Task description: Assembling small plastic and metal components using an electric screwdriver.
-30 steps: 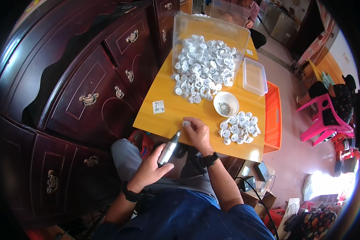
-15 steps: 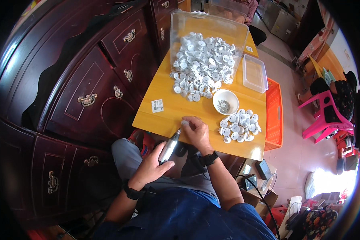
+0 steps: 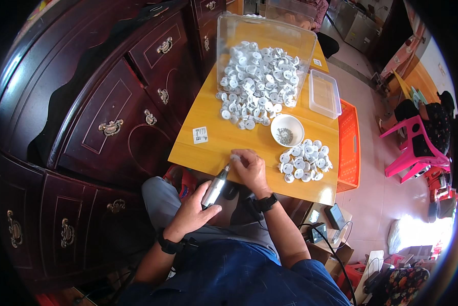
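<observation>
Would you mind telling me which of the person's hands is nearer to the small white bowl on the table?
Right. The right hand rests on the table just below-left of the white bowl. The left hand is farther back, off the table edge, holding a silver tool.

Dark wooden cabinet and scattered furniture around a yellow tabletop (image 3: 224,137)

A dark carved cabinet (image 3: 86,102) with brass drawer handles stands to the left of the tabletop. On the tabletop lie a small white card (image 3: 200,135), a white bowl (image 3: 287,130) and an empty clear lid (image 3: 324,94). An orange crate (image 3: 350,148) stands just beside the right edge. A pink plastic chair (image 3: 410,148) sits well apart on the tiled floor (image 3: 376,194).
</observation>
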`<state>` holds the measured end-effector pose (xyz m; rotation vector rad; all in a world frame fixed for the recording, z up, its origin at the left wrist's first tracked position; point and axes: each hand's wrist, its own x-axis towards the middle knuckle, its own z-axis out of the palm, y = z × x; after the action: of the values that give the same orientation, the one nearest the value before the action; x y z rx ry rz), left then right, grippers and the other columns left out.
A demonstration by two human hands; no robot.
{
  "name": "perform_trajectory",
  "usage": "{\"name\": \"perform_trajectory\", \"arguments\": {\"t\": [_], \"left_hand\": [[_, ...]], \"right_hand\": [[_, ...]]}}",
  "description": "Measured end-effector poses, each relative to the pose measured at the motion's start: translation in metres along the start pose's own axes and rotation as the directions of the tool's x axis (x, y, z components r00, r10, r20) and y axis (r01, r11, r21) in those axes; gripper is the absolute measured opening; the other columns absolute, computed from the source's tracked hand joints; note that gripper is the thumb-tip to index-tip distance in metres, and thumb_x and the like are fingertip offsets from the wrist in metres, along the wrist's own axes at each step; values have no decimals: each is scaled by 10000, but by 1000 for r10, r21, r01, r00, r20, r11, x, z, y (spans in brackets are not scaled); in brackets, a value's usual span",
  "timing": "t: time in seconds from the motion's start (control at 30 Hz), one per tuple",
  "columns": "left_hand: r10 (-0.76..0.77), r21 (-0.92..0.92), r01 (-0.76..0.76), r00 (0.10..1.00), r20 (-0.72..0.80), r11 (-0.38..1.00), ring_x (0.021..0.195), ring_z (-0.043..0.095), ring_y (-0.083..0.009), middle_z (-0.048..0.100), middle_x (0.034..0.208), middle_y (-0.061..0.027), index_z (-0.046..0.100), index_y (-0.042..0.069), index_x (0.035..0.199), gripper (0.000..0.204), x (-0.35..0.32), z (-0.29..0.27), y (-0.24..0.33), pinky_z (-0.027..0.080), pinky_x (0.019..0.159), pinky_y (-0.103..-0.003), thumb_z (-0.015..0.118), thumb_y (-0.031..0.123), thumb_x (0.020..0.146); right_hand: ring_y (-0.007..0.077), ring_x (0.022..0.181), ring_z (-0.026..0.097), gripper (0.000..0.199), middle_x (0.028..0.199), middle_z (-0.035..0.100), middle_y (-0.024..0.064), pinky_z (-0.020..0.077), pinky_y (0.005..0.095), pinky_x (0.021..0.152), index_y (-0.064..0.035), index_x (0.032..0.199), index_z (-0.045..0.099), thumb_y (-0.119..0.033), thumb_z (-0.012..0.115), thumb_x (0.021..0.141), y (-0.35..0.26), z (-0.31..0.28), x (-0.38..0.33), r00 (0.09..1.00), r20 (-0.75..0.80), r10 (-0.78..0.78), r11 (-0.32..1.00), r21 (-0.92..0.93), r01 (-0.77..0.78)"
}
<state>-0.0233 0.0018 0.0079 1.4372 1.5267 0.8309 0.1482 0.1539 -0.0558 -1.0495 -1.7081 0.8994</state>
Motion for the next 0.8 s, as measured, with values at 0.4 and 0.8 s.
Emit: {"name": "perform_trajectory", "arguments": {"t": [0.4,0.8], "left_hand": [[-11,-26,11,1000,6,1000,1076,633,-212,636,1186,-145,436,19,1432,667,0,1,0,500,938,-349,757,144,861],[4,-38,-4,1000,-2,999,1082,633,-217,638,1185,-146,436,18,1431,668,0,-1,-2,495,946,-348,758,143,859]], "right_hand": [[205,659,613,181,800,655,107,503,319,619,-45,1020,744,-75,715,843,-1,0,0,1000,2,-17,1000,-14,17],[201,665,616,208,835,661,112,502,316,620,-33,1045,733,-44,696,840,0,-1,-1,1000,18,-16,1000,-6,16]]}}
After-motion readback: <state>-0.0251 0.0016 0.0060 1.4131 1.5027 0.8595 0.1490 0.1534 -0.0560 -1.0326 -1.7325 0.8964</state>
